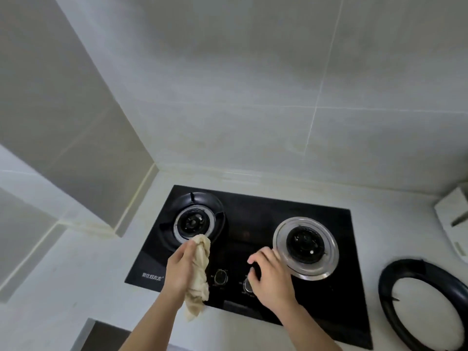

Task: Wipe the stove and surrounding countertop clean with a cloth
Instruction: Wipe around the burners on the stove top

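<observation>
White countertop [76, 287], black stove [253, 249] | left hand [181, 268] grips bunched cloth [200, 269] at left burner [193, 221] rim | right hand [269, 279] loosely curled over stove front, holding nothing

Large pale grey wall tiles [228, 84] with thin white grout lines rise behind the bench [76, 274], which is white and runs into a corner on the left. There a boxed, tiled column [76, 148] juts out, its joints sealed with yellowed caulk. Soft, even light falls with faint shadows.
</observation>
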